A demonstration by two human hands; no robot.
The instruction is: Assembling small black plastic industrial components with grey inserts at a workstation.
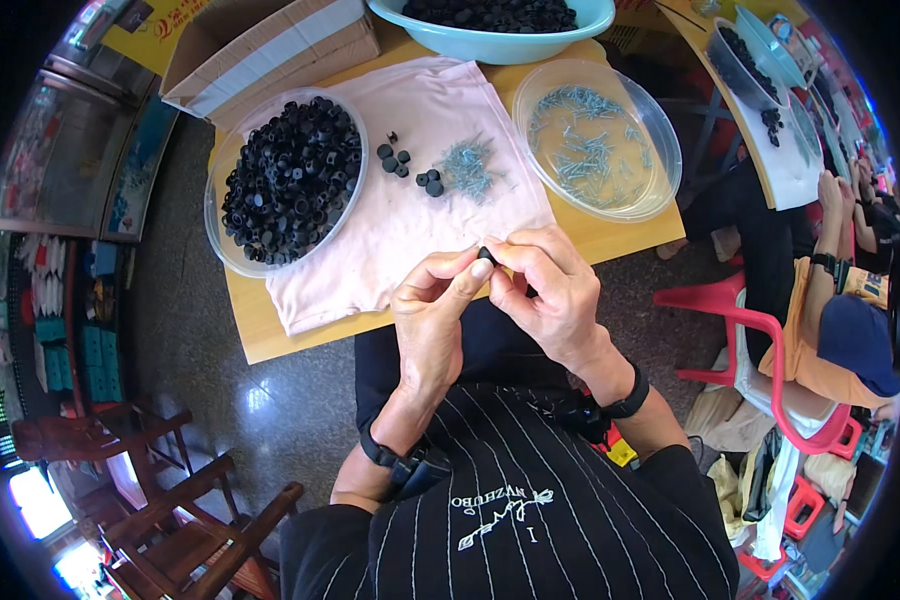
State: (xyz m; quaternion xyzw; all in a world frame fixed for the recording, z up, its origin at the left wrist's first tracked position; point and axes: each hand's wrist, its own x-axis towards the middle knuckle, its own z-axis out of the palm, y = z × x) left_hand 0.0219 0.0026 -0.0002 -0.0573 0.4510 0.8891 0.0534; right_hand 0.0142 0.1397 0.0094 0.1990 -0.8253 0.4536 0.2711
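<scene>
Head view: both hands' fingers [478, 268] pinch black cap [486, 253] below cardboard box [270, 45].

We list: counter [610, 240] under a pink cloth [410, 200]; a clear bowl [232, 255] of black caps; a clear bowl [660, 140] of screws; loose screws [467, 165]; cardboard box [270, 50]; teal basin [490, 42]; red stool [740, 310]; wooden chair [170, 490].

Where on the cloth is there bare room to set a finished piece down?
Bare cloth lies in front of the loose caps and screw pile, toward the hands. It is crowded between the cap bowl and screw bowl.
</scene>
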